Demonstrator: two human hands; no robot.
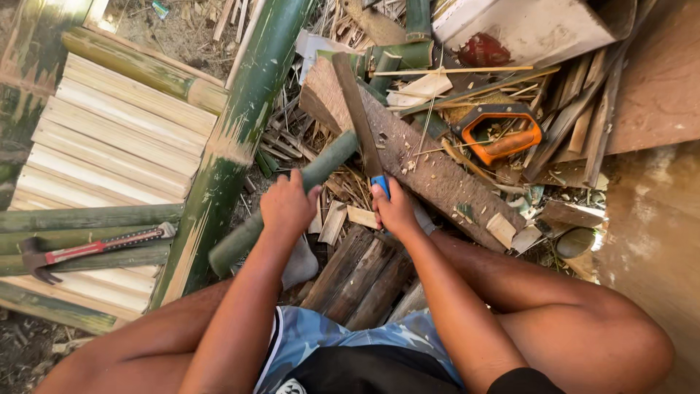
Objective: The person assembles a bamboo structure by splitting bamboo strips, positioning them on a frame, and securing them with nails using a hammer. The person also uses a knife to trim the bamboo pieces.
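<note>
Bamboo stick [292, 201] slants lower-left to upper-right, left hand [288, 206] fingers wrapped round it; right hand [394, 210] fingers grip blade [357, 109].

Red-handled hammer [80, 252] on split bamboo slats [117, 142], orange saw handle [503, 135] among scraps, thick green bamboo pole [237, 138]

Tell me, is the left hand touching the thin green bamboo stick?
Touching. The head view shows the left hand wrapped around the thin green bamboo stick, fingers closed over it with no gap, while its far end rests on the wooden block.
</note>
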